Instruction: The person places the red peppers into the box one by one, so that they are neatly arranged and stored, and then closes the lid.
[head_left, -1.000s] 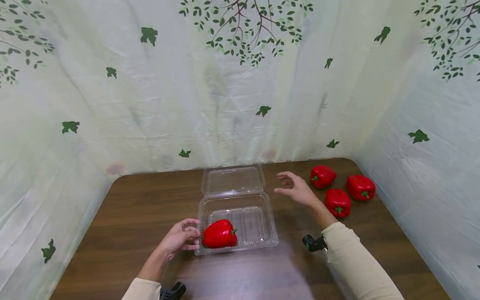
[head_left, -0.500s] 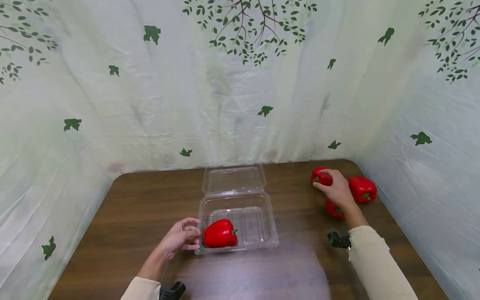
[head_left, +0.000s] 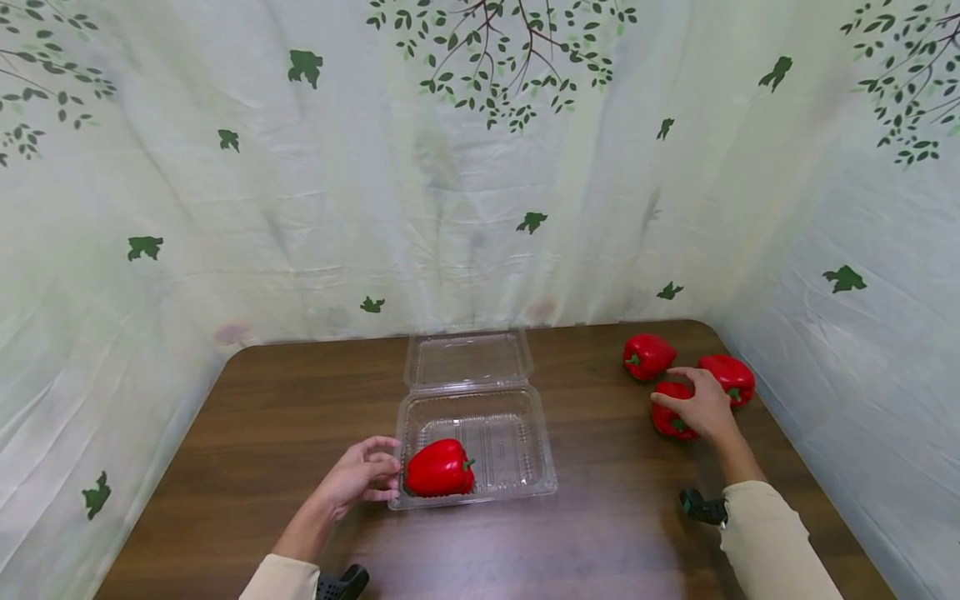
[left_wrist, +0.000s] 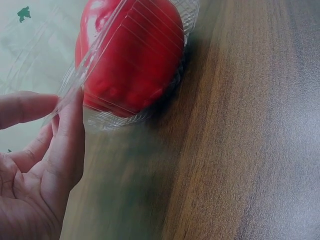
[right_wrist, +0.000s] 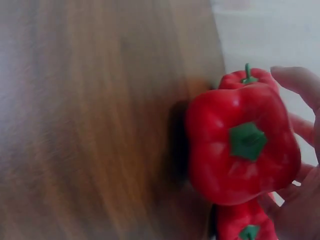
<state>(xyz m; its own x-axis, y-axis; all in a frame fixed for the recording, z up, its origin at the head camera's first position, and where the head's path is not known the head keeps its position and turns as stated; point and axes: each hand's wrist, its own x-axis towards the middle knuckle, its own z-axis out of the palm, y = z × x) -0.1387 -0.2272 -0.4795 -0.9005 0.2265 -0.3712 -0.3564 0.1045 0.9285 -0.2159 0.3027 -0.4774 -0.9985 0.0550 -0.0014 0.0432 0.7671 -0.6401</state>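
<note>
A clear plastic clamshell container (head_left: 516, 437) lies opened out on the table, its lid (head_left: 468, 360) folded back. One red bell pepper (head_left: 440, 468) sits in its near left part. My left hand (head_left: 362, 477) pinches the container's left rim between thumb and fingers (left_wrist: 70, 135), as the left wrist view shows. At the right, my right hand (head_left: 705, 408) is over the nearest loose bell pepper (head_left: 669, 425), partly covering it. In the right wrist view that pepper (right_wrist: 240, 170) has its green stem toward the camera, and the thumb is spread away from it.
Two more red bell peppers, one farther back (head_left: 648, 357) and one at the right (head_left: 729, 377), lie close around the right hand. The brown wooden table (head_left: 300, 408) is walled by pale leaf-printed sheeting (head_left: 465, 208).
My right hand has moved right, passing over the back pepper half a second ago, then back toward me to the nearest loose pepper. The left hand and container have stayed put.
</note>
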